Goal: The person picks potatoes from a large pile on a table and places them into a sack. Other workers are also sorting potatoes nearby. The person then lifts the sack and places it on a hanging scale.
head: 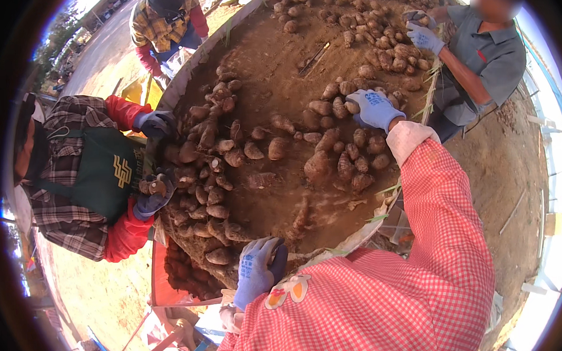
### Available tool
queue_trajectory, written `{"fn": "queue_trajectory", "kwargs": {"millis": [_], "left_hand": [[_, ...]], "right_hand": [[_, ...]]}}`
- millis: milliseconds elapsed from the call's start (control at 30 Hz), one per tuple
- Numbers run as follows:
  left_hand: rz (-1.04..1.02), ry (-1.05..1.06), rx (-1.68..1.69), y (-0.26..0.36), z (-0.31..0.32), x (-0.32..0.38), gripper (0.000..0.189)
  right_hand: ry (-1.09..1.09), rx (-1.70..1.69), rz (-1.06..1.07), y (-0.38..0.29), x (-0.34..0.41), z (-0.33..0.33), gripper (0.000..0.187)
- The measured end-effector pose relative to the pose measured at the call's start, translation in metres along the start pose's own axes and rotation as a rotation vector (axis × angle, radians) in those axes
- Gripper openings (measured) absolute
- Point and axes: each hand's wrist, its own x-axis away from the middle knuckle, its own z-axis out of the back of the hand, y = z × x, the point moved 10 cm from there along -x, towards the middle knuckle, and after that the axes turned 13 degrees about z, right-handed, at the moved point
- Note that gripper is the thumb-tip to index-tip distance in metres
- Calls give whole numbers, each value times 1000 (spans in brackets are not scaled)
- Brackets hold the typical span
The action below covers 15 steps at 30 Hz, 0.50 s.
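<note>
My right hand (377,108), in a light blue work glove with printing on it, reaches over the soil-covered table (272,86). Its fingers and thumb close around a brown taro-like corm (352,107) at the edge of a loose pile. More corms (344,165) lie just below that hand, some large and some small. My left hand (257,270), gloved the same way, is at the near edge of the table. Its fingers are bent and apart from the thumb, with nothing visible between them. A heap of corms (212,211) lies beyond it to the left.
A person in a plaid shirt and apron (106,169) holds corms at the left. Another person (162,30) bends at the far left edge; a third (483,68) works at the right. A red container (159,275) of corms stands below the near left edge.
</note>
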Motion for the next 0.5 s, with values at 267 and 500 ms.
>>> {"fn": "queue_trajectory", "kwargs": {"millis": [267,500], "left_hand": [[445,-293,483,-22,-4,-43,29],[322,-525,798,30,-53,-107,47]], "right_hand": [[216,-778,71,-34,12,1,50],[180,-976,511,-199,88,36,49]]}}
